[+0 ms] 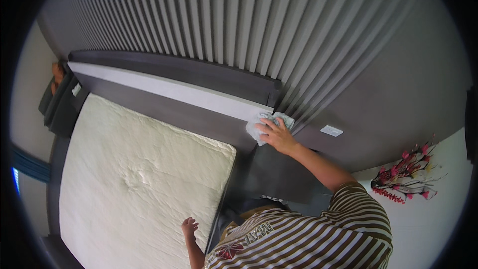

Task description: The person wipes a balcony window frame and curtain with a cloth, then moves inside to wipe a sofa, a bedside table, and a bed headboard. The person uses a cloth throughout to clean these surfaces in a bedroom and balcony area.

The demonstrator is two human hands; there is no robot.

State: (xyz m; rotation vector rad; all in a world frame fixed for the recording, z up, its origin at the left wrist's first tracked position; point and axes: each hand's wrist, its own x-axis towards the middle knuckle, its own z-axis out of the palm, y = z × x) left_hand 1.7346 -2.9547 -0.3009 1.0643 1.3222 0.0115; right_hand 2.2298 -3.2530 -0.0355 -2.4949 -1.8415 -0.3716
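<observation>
My right hand has its fingers spread over a pale, crumpled cloth and holds it against the right end of a headboard. A light strip runs along the headboard, and the cloth covers its near corner. Over the side of a bare cream mattress hangs my left hand, empty, with its fingers loosely bent and slightly apart. I cannot tell whether it touches the mattress.
Grey vertical slats cover the wall behind the headboard. A dark bedside cabinet stands below my right arm, with a white wall socket plate nearby. Artificial pink flowers are at right. Dark cushion-like items lie at far left.
</observation>
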